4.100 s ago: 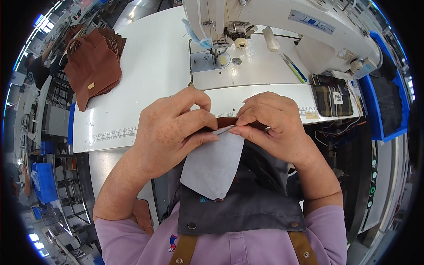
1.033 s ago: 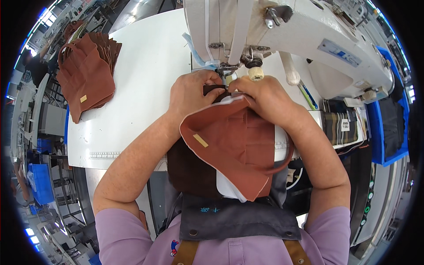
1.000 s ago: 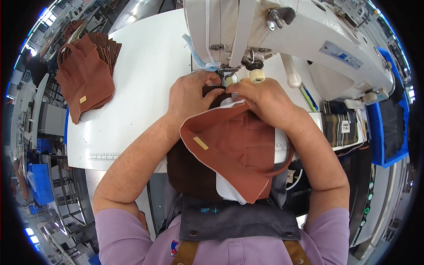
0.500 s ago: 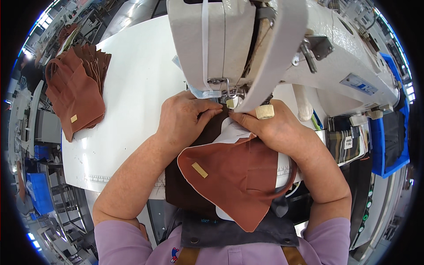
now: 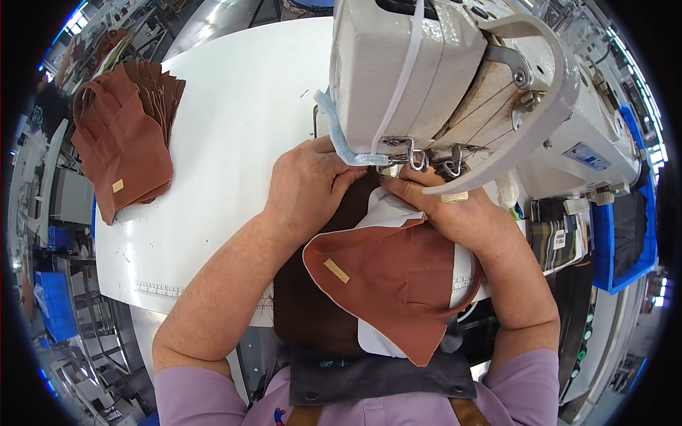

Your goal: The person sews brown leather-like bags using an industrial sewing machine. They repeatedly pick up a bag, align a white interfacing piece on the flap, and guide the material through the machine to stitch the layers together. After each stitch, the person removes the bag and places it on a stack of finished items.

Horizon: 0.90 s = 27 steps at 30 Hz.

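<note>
My left hand [image 5: 302, 188] presses its closed fingers on a dark brown piece [image 5: 309, 312] just left of the sewing machine's [image 5: 383, 78] presser foot. My right hand [image 5: 462, 216] pinches the same work from the right, fingertips partly hidden behind the machine head. Over the dark piece lies a folded rust-brown leather panel [image 5: 376, 263] with a strap handle and small gold tag [image 5: 336, 270], with white backing [image 5: 387, 202] showing along it. The needle area is mostly hidden by the head and a light blue strip [image 5: 337, 135].
A stack of similar brown pieces [image 5: 124, 153] lies on the white table [image 5: 234, 92] at left. At right are folded plaid fabric [image 5: 550, 234] and a blue bin [image 5: 625, 255] with dark material. Other workstations line the far left, with partly visible people.
Four seconds ago my hands held a white-backed piece before the table; they have since carried the work under the needle. Lately the view has moved closer, the machine head looming larger.
</note>
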Each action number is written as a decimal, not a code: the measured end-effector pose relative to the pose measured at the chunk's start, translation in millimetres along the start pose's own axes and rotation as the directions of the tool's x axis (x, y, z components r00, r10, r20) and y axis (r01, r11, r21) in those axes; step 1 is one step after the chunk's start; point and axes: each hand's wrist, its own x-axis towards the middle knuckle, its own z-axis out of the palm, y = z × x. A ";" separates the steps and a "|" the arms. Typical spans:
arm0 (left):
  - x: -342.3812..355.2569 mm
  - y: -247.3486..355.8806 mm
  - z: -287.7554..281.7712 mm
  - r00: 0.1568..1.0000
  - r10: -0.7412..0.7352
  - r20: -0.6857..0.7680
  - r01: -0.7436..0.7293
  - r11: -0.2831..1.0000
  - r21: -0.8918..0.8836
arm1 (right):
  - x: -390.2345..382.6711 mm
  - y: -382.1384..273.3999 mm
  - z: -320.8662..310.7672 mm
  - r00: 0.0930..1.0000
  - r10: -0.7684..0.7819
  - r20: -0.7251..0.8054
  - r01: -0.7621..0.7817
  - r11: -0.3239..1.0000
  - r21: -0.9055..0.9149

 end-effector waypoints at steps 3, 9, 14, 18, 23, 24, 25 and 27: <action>0.7 1.2 -0.3 0.998 -0.062 0.027 0.062 0.998 -0.015 | 1.0 -1.9 -4.2 0.993 0.061 0.103 -0.061 0.998 -0.009; 0.1 -1.2 2.6 0.999 -0.033 0.006 0.033 0.999 -0.003 | 8.8 -5.8 -17.7 0.820 0.369 0.437 -0.442 0.894 0.073; 0.1 -1.5 1.2 0.999 -0.034 0.010 0.033 0.999 0.038 | 18.2 -8.8 -22.9 0.752 0.435 0.495 -0.546 0.832 0.098; -0.1 -2.6 2.2 0.999 -0.040 0.024 0.039 0.999 0.034 | 11.9 -4.0 -14.0 0.811 0.427 0.399 -0.521 0.838 0.162; 2.0 -1.8 2.4 0.996 -0.075 0.040 0.073 0.997 0.033 | 5.2 5.3 5.5 0.851 0.476 0.222 -0.525 0.752 0.398; 2.3 -1.9 2.5 0.995 -0.087 0.046 0.085 0.996 0.038 | 6.1 5.8 5.7 0.857 0.465 0.221 -0.514 0.757 0.404; 2.2 -3.1 2.5 0.994 -0.100 0.049 0.098 0.994 0.048 | 9.1 3.8 2.2 0.886 0.419 0.199 -0.464 0.795 0.391; 1.0 -6.3 3.9 0.991 -0.126 0.053 0.122 0.990 0.069 | 14.0 -1.7 -7.4 0.897 0.387 0.213 -0.442 0.806 0.394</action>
